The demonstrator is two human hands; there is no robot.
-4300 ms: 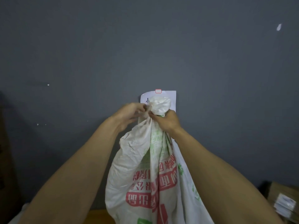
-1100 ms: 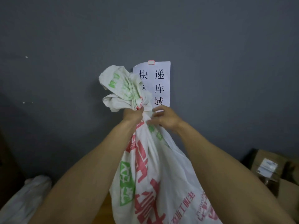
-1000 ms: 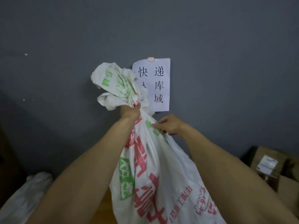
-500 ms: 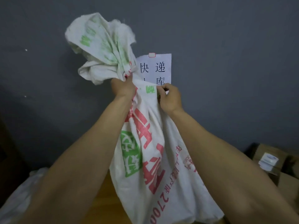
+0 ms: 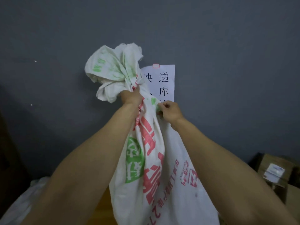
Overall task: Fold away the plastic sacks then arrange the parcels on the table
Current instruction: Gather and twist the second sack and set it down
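Observation:
A white woven plastic sack [image 5: 155, 168] with red and green print hangs in front of me, raised off the table. My left hand [image 5: 130, 96] grips its bunched neck, and the loose top flares out above that fist. My right hand [image 5: 169, 111] pinches a fold of the sack's cloth just below and to the right of the neck. A brown cardboard parcel [image 5: 274, 169] with a white label sits at the lower right. The sack's bottom is out of view.
A grey wall fills the background, with a white paper sign [image 5: 164, 83] pinned to it behind the sack. Another pale plastic sack [image 5: 24, 202] lies at the lower left. A strip of the wooden table [image 5: 103, 207] shows between my arms.
The sack's top was opened out from a tight knot and gathered in my left hand. In the last half second both hands came down a little, my right hand still pinching the cloth.

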